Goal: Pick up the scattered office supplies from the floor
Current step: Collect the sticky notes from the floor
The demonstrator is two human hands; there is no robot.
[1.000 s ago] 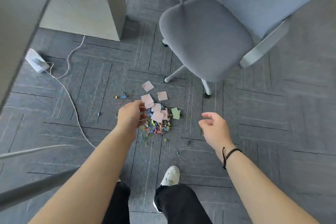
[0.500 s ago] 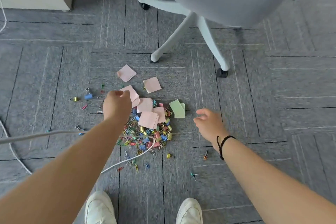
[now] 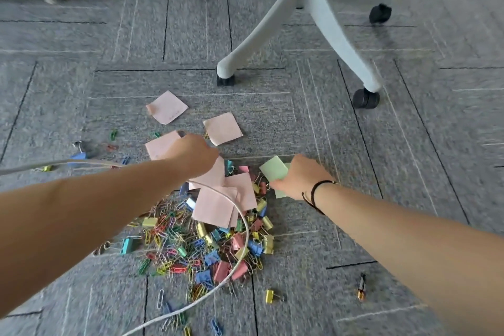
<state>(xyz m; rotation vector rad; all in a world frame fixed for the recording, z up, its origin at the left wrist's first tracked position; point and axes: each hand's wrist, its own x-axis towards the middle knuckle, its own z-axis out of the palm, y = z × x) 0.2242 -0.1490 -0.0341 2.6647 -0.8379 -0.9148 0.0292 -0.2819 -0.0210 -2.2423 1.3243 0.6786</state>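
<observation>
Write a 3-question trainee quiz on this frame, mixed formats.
1. True or false: the right hand is on the pale green square sticky note.
2. Multiple choice: what crosses the heap of coloured paper clips and binder clips? A) a thin white cable B) a ruler C) a black strap
3. Fill in: the left hand reaches among the ____ square sticky notes.

Key: 1 true; 2 A; 3 pink.
</observation>
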